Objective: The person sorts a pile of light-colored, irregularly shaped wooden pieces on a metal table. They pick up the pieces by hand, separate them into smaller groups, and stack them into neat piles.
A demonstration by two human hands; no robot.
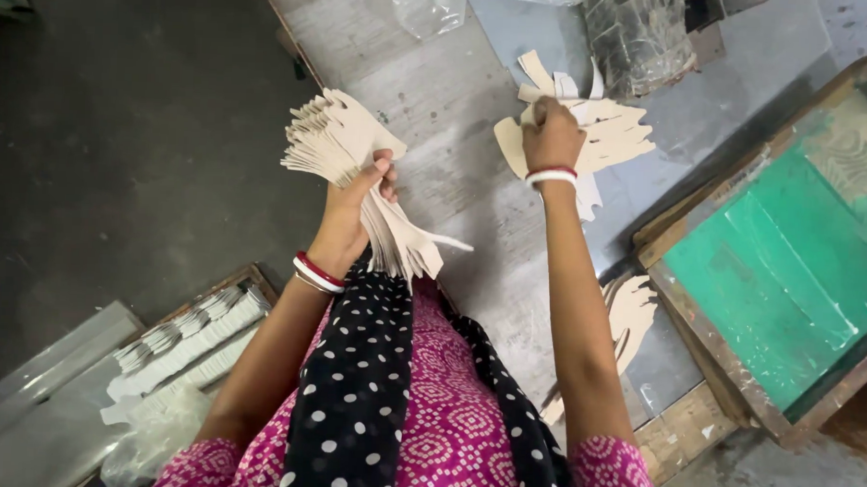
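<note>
My left hand [358,198] grips a thick fanned stack of beige cut-out pieces [346,144], held up over the edge of a grey worktable [438,100]. My right hand [552,137] is closed on one piece at the top of a loose pile of the same beige cut-outs [610,134] lying on the table. Both wrists wear red and white bangles.
A wooden-framed green printing screen [788,265] lies at the right. More beige cut-outs [633,313] sit near my right elbow. A dark wrapped bundle [638,35] and clear plastic [427,3] lie at the far side. Down left, a wooden tray [185,345] holds rows of white pieces.
</note>
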